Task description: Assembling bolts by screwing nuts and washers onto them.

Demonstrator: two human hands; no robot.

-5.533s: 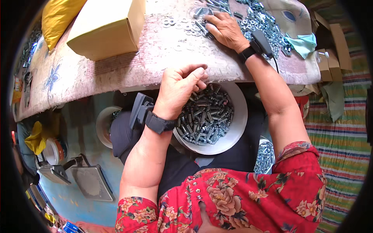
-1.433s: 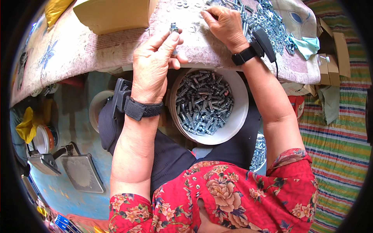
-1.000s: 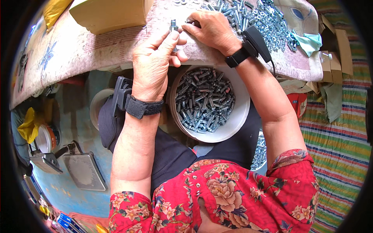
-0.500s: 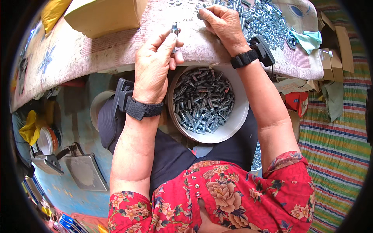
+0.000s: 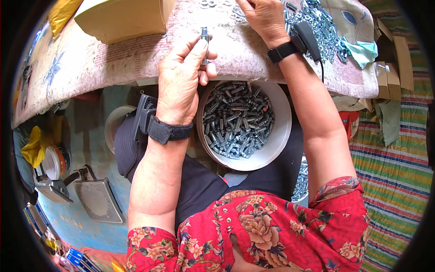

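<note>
Between thumb and fingers, my left hand (image 5: 179, 68) grips an expansion bolt (image 5: 205, 34) upright over the table's near edge. Its threaded end points up, and a flared foot shows below the thumb. My right hand (image 5: 267, 20) is at the far side, cut by the top of the picture. Its fingertips are out of sight, so what they hold cannot be seen. Close to its thumb lie several loose washers (image 5: 238, 15) on the cloth. Right of that hand spreads a heap of nuts and small metal parts (image 5: 317, 34).
Below the table edge, a white bucket (image 5: 282, 131) full of bolts stands between my legs. A cardboard box (image 5: 122, 22) sits on the table's left, with more washers (image 5: 209, 3) at the far edge. A pale green cloth (image 5: 364, 53) lies at the right corner, near open cartons (image 5: 402, 63).
My right hand has moved farther away, toward the top of the picture; a small dark disc was at its fingertips before. My left hand keeps the expansion bolt almost in place.
</note>
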